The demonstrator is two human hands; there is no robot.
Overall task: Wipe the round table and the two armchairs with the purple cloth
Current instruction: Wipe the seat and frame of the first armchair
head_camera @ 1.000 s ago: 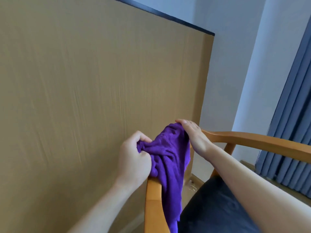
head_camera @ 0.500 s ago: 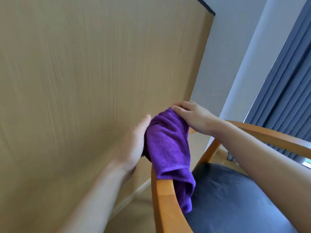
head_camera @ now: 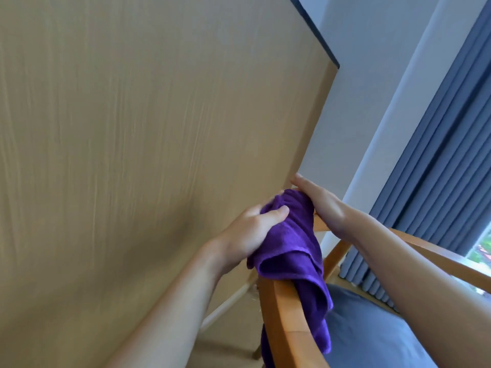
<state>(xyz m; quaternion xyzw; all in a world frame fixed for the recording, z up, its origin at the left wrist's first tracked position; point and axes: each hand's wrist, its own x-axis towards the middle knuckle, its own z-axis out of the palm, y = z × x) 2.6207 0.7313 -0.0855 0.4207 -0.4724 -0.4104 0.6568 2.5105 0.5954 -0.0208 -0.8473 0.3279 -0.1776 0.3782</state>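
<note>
Centrally, the cloth (head_camera: 289, 245) lay bunched over the top of the armchair (head_camera: 285, 309) frame, at the far end of its near wooden arm, with one purple fold hanging down the inner side of the arm toward the seat (head_camera: 372, 330) and another tail dropping behind the wood. The left hand (head_camera: 251, 232) gripped the cloth from the left, its thumb curled over the upper folds and its fingers buried in the fabric on the far side. The right hand (head_camera: 317, 205) lay against the right side of the bunch with its fingers straight and together, their tips reaching past the cloth toward the edge of the panel (head_camera: 132, 155); whether it pressed on the wood beneath could not be told. Both forearms came in from the near edge, the right one crossing above the seat. The seat was dark blue-grey and sat between the near arm and the far arm, which ran off to the right. A large tan wood-grain panel filled the left of the view, just behind the chair. To its right stood a pale wall (head_camera: 372, 88), and further right hung pleated grey-blue curtains (head_camera: 438, 168), with a sliver of window (head_camera: 481, 251) at the right edge.
</note>
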